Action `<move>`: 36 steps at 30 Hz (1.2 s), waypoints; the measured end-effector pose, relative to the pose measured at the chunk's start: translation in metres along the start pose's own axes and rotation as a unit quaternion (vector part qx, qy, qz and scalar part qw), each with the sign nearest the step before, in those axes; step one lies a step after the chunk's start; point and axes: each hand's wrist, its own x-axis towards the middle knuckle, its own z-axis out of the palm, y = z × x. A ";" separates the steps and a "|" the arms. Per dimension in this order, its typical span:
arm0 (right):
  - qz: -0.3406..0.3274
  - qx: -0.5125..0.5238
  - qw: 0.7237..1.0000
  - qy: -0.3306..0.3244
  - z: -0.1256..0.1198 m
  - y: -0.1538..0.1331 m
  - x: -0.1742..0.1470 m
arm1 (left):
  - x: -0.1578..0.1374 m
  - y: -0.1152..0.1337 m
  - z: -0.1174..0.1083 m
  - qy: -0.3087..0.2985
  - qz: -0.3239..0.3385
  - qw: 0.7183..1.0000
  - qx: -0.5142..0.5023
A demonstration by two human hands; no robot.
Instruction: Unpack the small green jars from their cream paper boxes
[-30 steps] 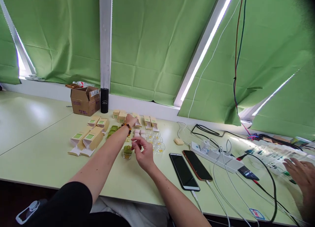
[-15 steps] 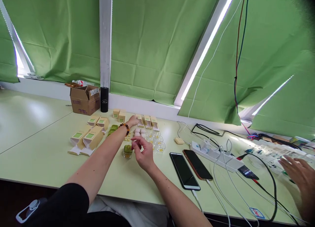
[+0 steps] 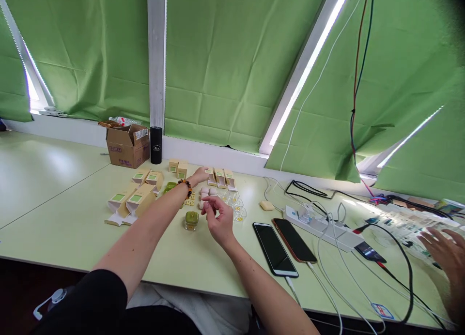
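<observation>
My left hand, with a beaded bracelet on its wrist, reaches to the back of the table. Its fingertips are at the left edge of a row of small cream boxes with open flaps; its grip is hidden. My right hand hovers with loosely bent fingers and nothing visible in them. Just left of it stands a small clear jar with a green lid. Behind it are pale pink rounded pieces, small yellow squares, clear cups with yellow centres and green pieces.
More cream boxes stand left of my left forearm. A cardboard box and a black tumbler are behind. At right lie two phones, a power strip and cables. Another person's hand is at far right.
My right hand has moved right, away from the green-lidded jar. My left hand has edged farther toward the leftmost box of the back row. The view has shifted slightly.
</observation>
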 end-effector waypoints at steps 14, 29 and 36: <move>0.100 0.058 0.989 0.095 -0.009 0.023 0.017 | -0.165 0.033 -0.087 -0.124 0.140 0.944 0.272; 0.142 0.076 0.987 0.022 0.004 0.037 0.012 | -0.186 -0.010 -0.074 -0.085 0.132 0.978 0.141; 0.265 0.281 0.914 -0.125 0.007 0.040 0.010 | -0.180 -0.011 -0.079 -0.012 0.148 0.988 0.037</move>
